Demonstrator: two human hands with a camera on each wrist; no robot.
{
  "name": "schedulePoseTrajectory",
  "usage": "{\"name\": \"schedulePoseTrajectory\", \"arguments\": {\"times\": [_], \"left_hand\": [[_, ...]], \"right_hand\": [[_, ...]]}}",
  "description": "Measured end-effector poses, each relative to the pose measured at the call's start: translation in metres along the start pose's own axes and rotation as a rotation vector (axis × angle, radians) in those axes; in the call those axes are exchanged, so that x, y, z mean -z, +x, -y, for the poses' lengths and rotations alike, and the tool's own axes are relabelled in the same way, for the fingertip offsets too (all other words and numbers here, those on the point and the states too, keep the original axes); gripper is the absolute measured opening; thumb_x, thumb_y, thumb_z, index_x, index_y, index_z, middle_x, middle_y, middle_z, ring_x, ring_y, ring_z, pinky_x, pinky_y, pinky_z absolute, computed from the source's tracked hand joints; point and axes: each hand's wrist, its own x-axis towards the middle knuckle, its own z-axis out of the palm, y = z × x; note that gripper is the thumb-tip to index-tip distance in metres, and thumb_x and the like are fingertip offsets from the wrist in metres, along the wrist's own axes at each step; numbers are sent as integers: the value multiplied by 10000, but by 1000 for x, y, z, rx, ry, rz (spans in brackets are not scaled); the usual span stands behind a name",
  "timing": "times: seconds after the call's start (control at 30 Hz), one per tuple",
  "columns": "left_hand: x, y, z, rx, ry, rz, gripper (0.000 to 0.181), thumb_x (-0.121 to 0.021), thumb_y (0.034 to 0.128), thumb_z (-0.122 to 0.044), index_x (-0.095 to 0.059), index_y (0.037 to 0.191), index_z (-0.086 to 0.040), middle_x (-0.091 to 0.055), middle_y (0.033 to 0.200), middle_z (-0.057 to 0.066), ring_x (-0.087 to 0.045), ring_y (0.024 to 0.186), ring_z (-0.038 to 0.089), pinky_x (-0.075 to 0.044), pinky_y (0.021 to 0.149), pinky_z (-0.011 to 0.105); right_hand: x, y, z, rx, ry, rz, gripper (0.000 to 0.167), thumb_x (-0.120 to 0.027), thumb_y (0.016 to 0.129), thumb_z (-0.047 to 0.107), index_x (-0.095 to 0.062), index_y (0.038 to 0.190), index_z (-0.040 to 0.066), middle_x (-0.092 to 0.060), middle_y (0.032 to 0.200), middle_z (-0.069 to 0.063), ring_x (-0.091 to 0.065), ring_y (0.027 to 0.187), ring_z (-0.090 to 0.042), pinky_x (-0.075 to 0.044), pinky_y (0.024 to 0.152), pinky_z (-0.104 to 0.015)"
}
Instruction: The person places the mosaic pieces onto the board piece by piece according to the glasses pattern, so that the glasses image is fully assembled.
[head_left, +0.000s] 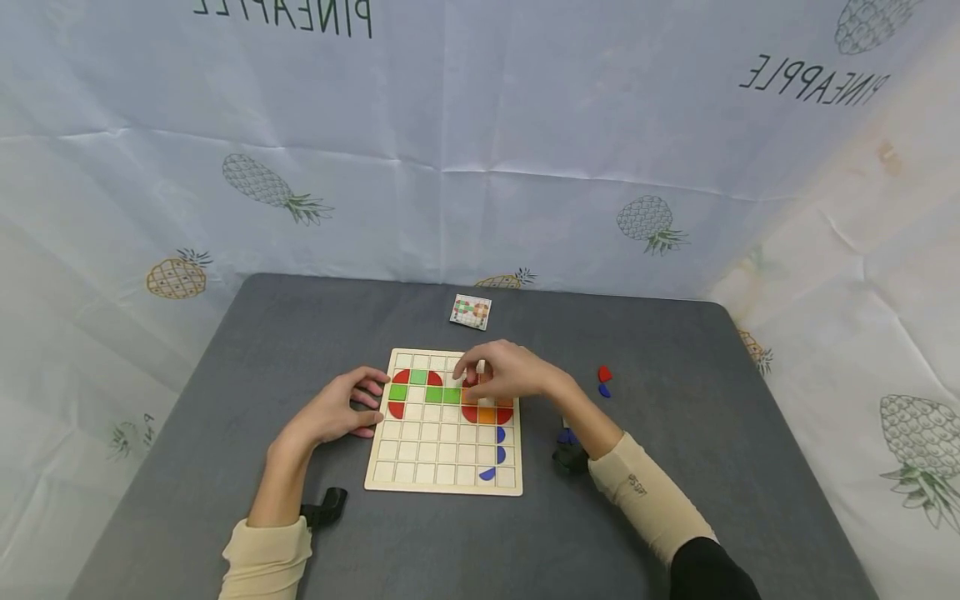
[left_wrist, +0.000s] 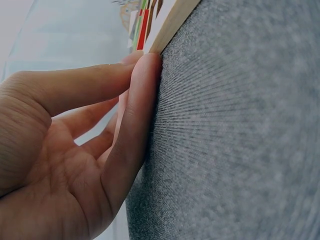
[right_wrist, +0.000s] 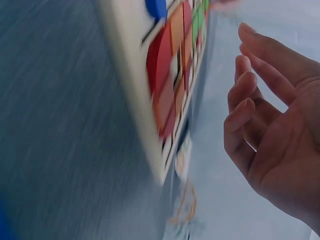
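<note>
A pale wooden grid board (head_left: pixel 427 475) lies on the grey table, with red, green, orange and blue flat pieces in some squares. At its left edge my left hand (head_left: pixel 341 408) touches the rim with its fingertips. The left wrist view shows two of these fingertips against the wooden edge (left_wrist: pixel 175 27). Over the upper right part of the board hovers my right hand (head_left: pixel 506 371), fingers loosely bent, hiding some pieces. In the right wrist view, that hand (right_wrist: pixel 280 125) has no visible piece between its fingers, and red pieces (right_wrist: pixel 160 60) sit on the board beyond.
A small pattern card (head_left: pixel 471 312) lies behind the board. To the right are a loose red piece (head_left: pixel 604 374) and a blue piece (head_left: pixel 603 390). More blue pieces (head_left: pixel 566 436) are partly hidden by my right forearm. A pineapple-print curtain (head_left: pixel 450 217) hangs behind the table.
</note>
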Motion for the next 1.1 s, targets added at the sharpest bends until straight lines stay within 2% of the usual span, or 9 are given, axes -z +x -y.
{"name": "schedulePoseTrajectory", "arguments": {"times": [0.13,0.37,0.6,0.8,0.93,1.1], "left_hand": [[0,0,0,2,1,1,548,-760,962,56,-541,1464,31,-547,1279,249,-611,1046,290,-695,703,369],[1,0,2,2,11,-7,541,-761,958,59,-545,1453,38,-552,1264,251,-607,1049,297,-695,698,363],[0,-1,2,11,14,-10,543,-761,958,57,-544,1455,37,-553,1270,249,-604,1052,293,-693,696,360],[0,0,1,9,15,-7,543,-758,959,56,-543,1458,38,-550,1274,249,-598,1056,293,-693,698,361],[0,0,0,3,18,-5,541,-759,959,57,-545,1455,36,-552,1277,249,-597,1063,296,-695,701,363],[0,1,0,2,17,-4,541,-757,959,59,-544,1456,37,-550,1279,252,-598,1066,299,-696,704,364]], "right_hand": [[14,-29,-15,-55,16,-57,287,-838,971,207,-781,1232,102,-724,1017,-6,-613,741,-145,-504,631,-231],[29,-74,-35,-169,29,-110,317,-844,964,198,-781,1259,97,-716,1040,-12,-615,791,-138,-528,683,-249],[30,-108,-50,-209,69,-47,334,-852,954,190,-776,1261,85,-759,1125,-110,-638,800,-97,-564,694,-245],[27,-129,-64,-224,113,42,358,-863,921,107,-772,1265,72,-778,1193,-111,-667,784,-67,-577,685,-230],[24,-139,-73,-214,149,68,372,-874,901,72,-770,1258,55,-780,1171,-109,-661,789,-69,-588,692,-229],[21,-146,-82,-208,172,71,363,-880,904,92,-774,1250,87,-741,1084,-81,-624,740,-68,-570,672,-219]]}}
